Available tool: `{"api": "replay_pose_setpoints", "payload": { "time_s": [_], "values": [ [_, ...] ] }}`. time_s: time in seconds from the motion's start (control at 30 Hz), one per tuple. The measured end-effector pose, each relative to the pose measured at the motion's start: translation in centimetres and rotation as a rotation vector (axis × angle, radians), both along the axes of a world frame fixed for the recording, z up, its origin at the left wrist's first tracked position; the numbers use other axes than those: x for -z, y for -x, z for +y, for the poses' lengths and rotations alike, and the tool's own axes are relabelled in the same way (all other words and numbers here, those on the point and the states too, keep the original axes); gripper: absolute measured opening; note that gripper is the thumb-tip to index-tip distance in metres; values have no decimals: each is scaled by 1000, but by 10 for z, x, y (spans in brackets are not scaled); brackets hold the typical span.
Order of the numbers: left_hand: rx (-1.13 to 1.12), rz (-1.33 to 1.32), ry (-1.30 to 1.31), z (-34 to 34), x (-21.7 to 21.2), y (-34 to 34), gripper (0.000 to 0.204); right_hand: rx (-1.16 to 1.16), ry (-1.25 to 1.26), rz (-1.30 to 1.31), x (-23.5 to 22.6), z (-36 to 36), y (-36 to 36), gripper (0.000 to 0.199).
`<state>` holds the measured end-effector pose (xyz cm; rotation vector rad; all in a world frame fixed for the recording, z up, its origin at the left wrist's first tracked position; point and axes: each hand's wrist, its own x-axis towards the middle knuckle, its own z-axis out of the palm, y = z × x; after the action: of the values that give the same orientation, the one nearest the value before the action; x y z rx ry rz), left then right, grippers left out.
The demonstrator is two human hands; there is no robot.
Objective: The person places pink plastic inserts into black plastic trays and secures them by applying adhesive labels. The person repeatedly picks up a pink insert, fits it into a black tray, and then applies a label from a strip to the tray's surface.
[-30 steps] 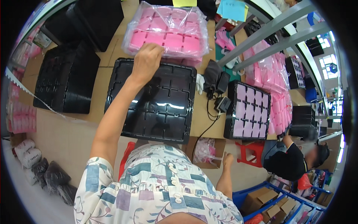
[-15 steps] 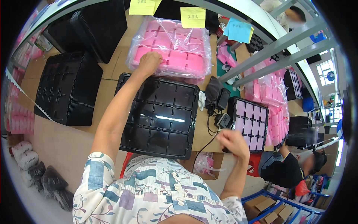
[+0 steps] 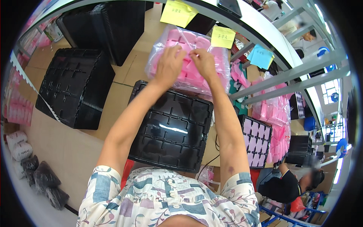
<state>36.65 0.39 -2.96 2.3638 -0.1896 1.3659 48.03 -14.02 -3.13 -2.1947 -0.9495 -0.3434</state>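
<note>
Both my hands are over a stack of pink moulded pieces (image 3: 190,69) in a clear plastic bag (image 3: 221,62) at the table's far side. My left hand (image 3: 170,66) rests at the left part of the stack with bent fingers. Close beside it, my right hand (image 3: 204,63) pinches at the top of the stack. What either hand's fingertips hold is too small to make out. Below my forearms lies a glossy black plastic tray (image 3: 172,128) with a grid of shallow compartments, and its visible cells hold no pieces.
Tall stacks of black trays (image 3: 72,90) stand at the left. To the right is a black tray with pale pink pieces (image 3: 257,140), beside bagged pink pieces (image 3: 274,109). Sticky notes (image 3: 223,37) hang from the shelf edge. A co-worker (image 3: 283,187) sits at the lower right.
My right hand has swung up from beside the right-hand tray to the pink stack. My left hand remains at the stack, a little farther along it. The whole view has shifted slightly.
</note>
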Motion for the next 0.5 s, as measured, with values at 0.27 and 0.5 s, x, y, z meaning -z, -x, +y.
{"api": "replay_pose_setpoints", "payload": {
  "time_s": [0.27,0.5],
  "values": [
    [912,621,2292,1,20,23,58,-4,-151,206,-21,-20,22,14],
    [627,563,2342,29,21,-16,56,45,-120,63,-5,-26,50,11]
  ]
}}
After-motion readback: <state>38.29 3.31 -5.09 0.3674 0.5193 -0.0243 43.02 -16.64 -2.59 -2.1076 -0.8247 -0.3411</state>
